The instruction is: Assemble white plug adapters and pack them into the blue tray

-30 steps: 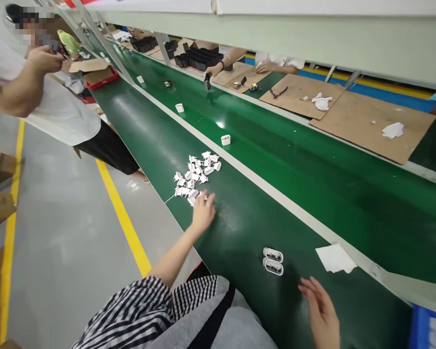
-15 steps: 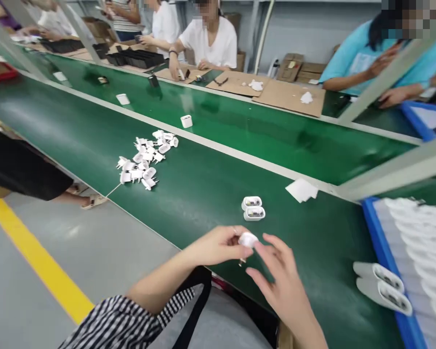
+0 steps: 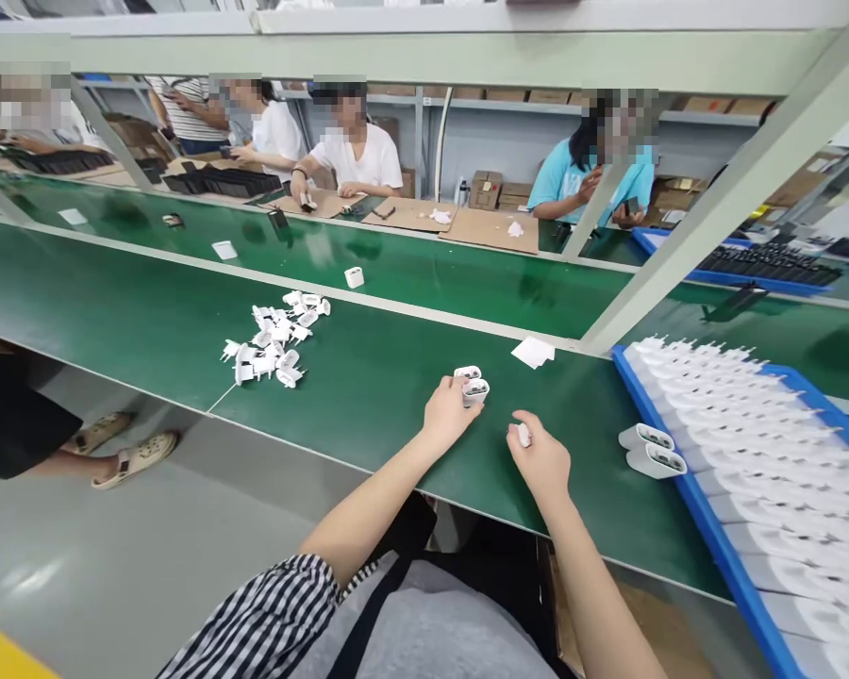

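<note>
My left hand (image 3: pixel 451 415) has its fingers around the nearer of two white oval housings (image 3: pixel 475 391), which stand side by side on the green bench with dark parts showing inside. To the right, my right hand (image 3: pixel 543 462) is closed on a small white plug piece (image 3: pixel 524 435), mostly hidden by the fingers. Two more white housings (image 3: pixel 657 460) lie near the blue tray's left edge. A loose pile of white plug pieces (image 3: pixel 273 341) lies farther left on the bench.
A blue tray (image 3: pixel 714 538) filled with rows of white plugs is at the right. Behind my hands lie white sheets (image 3: pixel 534 352). Slanted metal posts (image 3: pixel 707 179) rise beyond the bench. On the far belt sits another white housing (image 3: pixel 355 277); people sit behind it.
My left hand has let go of the white piece and taken hold of a standing housing. My right hand has closed on the white piece and moved away from the left. The view has shifted rightward.
</note>
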Available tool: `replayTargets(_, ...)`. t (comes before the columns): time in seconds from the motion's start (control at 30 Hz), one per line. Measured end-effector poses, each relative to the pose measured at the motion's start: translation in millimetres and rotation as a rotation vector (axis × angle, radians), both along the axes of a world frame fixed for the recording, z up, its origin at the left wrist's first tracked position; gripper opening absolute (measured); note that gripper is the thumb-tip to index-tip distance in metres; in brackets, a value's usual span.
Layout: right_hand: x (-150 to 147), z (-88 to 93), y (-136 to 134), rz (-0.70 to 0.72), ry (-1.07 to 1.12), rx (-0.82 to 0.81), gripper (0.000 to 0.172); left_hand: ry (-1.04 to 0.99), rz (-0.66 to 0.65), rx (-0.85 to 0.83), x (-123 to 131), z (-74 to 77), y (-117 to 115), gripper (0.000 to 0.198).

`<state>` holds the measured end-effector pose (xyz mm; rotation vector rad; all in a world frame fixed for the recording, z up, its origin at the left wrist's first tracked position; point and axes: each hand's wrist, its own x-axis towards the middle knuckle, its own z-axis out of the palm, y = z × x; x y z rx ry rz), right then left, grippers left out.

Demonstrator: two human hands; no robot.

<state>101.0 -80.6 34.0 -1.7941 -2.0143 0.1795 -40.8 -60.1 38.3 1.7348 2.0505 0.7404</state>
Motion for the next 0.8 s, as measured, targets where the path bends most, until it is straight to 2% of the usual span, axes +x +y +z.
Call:
replayTargets(0.13,-1,-4.8,-8,0.196,-0.296,-0.127,0.021,0.074,0.005,0.054,5,-7.3,2,0.031)
replayTargets(0.23,6,5.1,-11,0.431,-0.360,-0.310,0.020,0.047,-0.039,0.082,2,-6.6,-1,0.028)
replayTargets(0.3,12,14.9,-6,0.530,-0.338,-0.336,0.014,-0.022,-0.092,0.072,-2,-5.6,-5,0.030)
replayTargets(0.43,10,32.9,13,0.440,-0.169,-0.082,0.019,-0.218,-0.224,0.012,-12,-5.3,-17,0.028)
replayTargets(0.5,2,38.1,21,0.456,-0.151,0.002,0.017,-0.289,-0.250,-0.013,-15,-6.2,-24,0.028)
replayTargets(0.63,-16,39.0,28,0.625,-0.248,-0.062,0.010,-0.357,-0.230,-0.021,-17,-8.2,-31,0.040)
replayTargets(0.8,-19,37.1,30,0.688,-0.190,-0.158,0.007,-0.303,-0.260,0.027,-18,-7.6,-34,0.037)
